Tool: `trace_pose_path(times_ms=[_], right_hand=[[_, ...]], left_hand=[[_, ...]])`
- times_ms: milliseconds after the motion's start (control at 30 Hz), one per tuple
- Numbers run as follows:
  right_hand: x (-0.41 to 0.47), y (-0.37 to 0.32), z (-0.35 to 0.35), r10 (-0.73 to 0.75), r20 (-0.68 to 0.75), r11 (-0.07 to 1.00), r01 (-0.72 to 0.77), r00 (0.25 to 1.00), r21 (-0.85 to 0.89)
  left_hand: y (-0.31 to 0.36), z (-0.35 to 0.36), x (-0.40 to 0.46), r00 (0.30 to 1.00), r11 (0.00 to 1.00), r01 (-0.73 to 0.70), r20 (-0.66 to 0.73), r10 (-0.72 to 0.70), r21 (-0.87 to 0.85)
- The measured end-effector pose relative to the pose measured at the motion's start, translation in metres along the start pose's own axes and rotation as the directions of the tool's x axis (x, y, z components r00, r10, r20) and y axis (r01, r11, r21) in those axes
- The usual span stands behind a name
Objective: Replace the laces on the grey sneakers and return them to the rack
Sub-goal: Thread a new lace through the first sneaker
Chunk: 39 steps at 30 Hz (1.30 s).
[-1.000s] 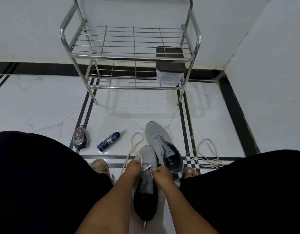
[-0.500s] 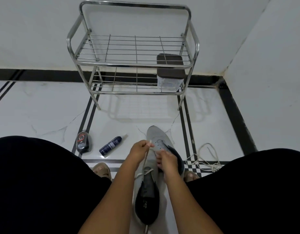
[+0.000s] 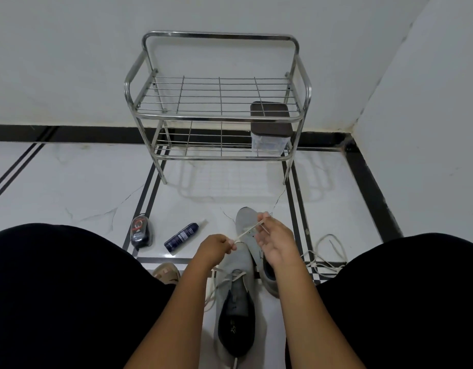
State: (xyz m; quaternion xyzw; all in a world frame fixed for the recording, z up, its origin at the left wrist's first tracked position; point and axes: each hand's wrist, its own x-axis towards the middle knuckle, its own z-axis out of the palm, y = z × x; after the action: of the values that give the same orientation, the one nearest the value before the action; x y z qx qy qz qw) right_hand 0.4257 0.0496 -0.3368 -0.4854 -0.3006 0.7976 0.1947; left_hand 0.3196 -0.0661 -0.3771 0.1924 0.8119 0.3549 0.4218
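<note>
One grey sneaker (image 3: pixel 236 294) lies between my knees, toe pointing away, with a white lace (image 3: pixel 247 230) threaded through its lowest eyelets. My left hand (image 3: pixel 214 247) pinches one part of that lace above the toe. My right hand (image 3: pixel 274 237) pinches the lace end, held higher and to the right, so the lace runs taut between both hands. The second grey sneaker (image 3: pixel 247 222) lies on the floor behind them, mostly hidden by my right hand. A steel two-tier rack (image 3: pixel 219 115) stands against the wall ahead.
A loose white lace (image 3: pixel 328 258) lies coiled on the floor at the right. A dark spray can (image 3: pixel 183 235) and a black polish applicator (image 3: pixel 140 231) lie at the left. A brown-lidded box (image 3: pixel 271 129) sits on the rack's lower shelf. My sandalled foot (image 3: pixel 166 272) shows below.
Both hands rose from the sneaker's eyelets and drew the lace up and out; the right hand moved farther up and right. The view tilted upward, showing more of the rack.
</note>
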Motion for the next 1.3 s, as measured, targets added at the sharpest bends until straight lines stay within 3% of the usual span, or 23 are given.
trace_pose_path(times_ms=[100, 200, 333, 467, 533, 600, 667, 733, 800, 833, 933, 1033, 1200, 1300], right_hand=[[-0.004, -0.014, 0.0, -0.082, -0.042, 0.997, 0.082, 0.996, 0.0], [-0.018, -0.031, 0.002, -0.165, -0.056, 0.986, 0.164, 0.985, -0.025], [-0.027, -0.046, -0.003, -0.295, -0.079, 0.943, 0.277, 0.952, -0.184], [-0.034, -0.062, 0.0, -0.305, 0.005, 0.948, 0.304, 0.952, -0.09], [-0.038, -0.07, 0.001, -0.354, 0.025, 0.922, 0.354, 0.935, -0.16], [-0.039, -0.075, 0.0, -0.42, 0.059, 0.822, 0.407, 0.906, -0.399], [-0.036, -0.075, -0.002, -0.425, 0.115, 0.648, 0.39, 0.898, -0.654], [-0.028, -0.069, -0.004, -0.375, 0.162, 0.47, 0.338, 0.913, -0.816], [-0.019, -0.056, -0.004, -0.285, 0.204, 0.282, 0.285, 0.937, -0.916], [-0.016, -0.048, -0.003, -0.224, 0.214, 0.241, 0.267, 0.951, -0.933], [-0.007, -0.026, -0.005, -0.17, 0.205, 0.235, 0.242, 0.964, -0.941], [0.003, -0.008, -0.014, -0.257, 0.106, 0.252, 0.173, 0.961, -0.952], [0.046, 0.052, -0.042, -0.111, -0.058, 0.46, 0.0, 0.992, -0.888], [0.048, 0.081, -0.052, -0.036, -0.114, 0.539, -0.077, 0.993, -0.839]], left_hand=[[-0.018, -0.003, 0.004, 0.983, 0.982, 0.167, -0.091, -0.159, 0.092], [-0.04, 0.0, 0.004, 0.944, 0.956, 0.293, -0.166, -0.285, 0.03], [-0.076, 0.01, 0.014, 0.884, 0.879, 0.453, -0.203, -0.421, 0.15], [-0.077, 0.013, 0.004, 0.855, 0.857, 0.498, -0.234, -0.462, 0.129], [-0.077, 0.015, 0.0, 0.85, 0.86, 0.498, -0.258, -0.459, 0.113], [-0.082, 0.014, -0.002, 0.822, 0.829, 0.542, -0.292, -0.488, 0.14], [-0.083, 0.014, -0.006, 0.775, 0.813, 0.579, -0.349, -0.527, 0.058], [-0.081, 0.017, -0.01, 0.772, 0.824, 0.566, -0.367, -0.52, 0.024], [-0.072, 0.018, -0.01, 0.78, 0.881, 0.473, -0.469, -0.414, 0.01], [-0.065, 0.017, -0.007, 0.8, 0.92, 0.389, -0.515, -0.308, 0.054], [-0.04, 0.012, 0.004, 0.852, 0.972, 0.175, -0.52, -0.068, 0.16], [-0.034, 0.016, 0.011, 0.918, 0.992, 0.085, -0.394, -0.042, 0.093], [-0.074, 0.034, 0.008, 0.916, 0.959, 0.278, -0.318, -0.247, 0.055], [-0.08, 0.045, 0.013, 0.924, 0.949, 0.297, -0.282, -0.257, 0.106]])
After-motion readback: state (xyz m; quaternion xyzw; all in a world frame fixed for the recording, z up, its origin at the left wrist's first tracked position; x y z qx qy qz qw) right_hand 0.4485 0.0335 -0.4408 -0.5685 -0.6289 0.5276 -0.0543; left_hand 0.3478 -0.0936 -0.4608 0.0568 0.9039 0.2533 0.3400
